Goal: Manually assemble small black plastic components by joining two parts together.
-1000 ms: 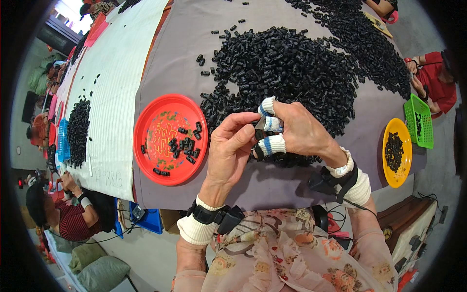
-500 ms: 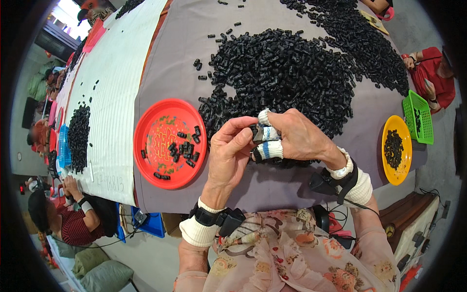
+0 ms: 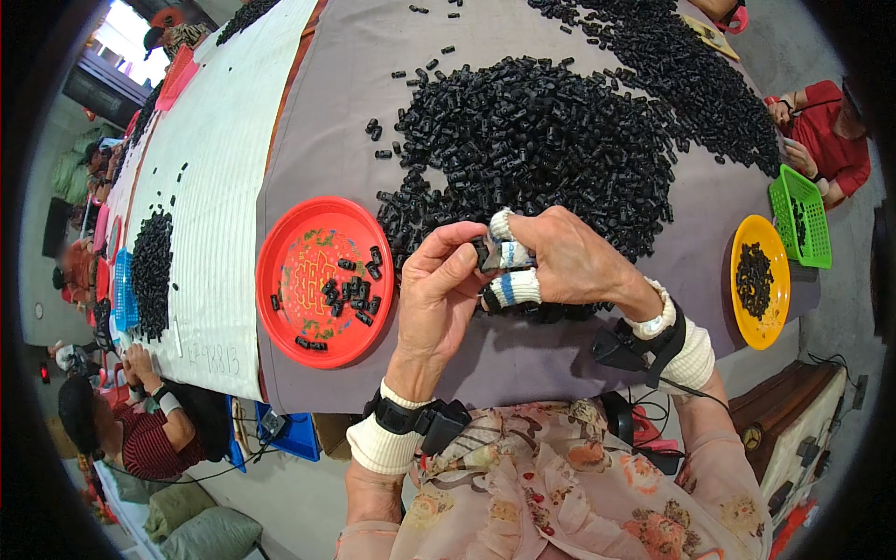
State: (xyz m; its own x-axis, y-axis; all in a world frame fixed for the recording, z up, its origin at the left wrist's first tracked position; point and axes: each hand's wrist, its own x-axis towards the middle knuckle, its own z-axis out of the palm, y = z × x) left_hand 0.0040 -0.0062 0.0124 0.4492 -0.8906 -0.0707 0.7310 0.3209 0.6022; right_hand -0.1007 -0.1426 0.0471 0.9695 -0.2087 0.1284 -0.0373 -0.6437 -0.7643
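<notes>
Left fingertips (image 3: pixel 464 258) leftward, on black piece (image 3: pixel 482 250)

Left hand (image 3: pixel 435 297) pinches black part (image 3: pixel 482 252); right hand (image 3: pixel 581 259) beside.

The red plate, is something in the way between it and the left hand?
Nothing visible blocks the way: the red plate lies just left of the left hand, and grey cloth shows between them. Only the edge of the pile of black pieces comes into the upper part of that gap.
</notes>
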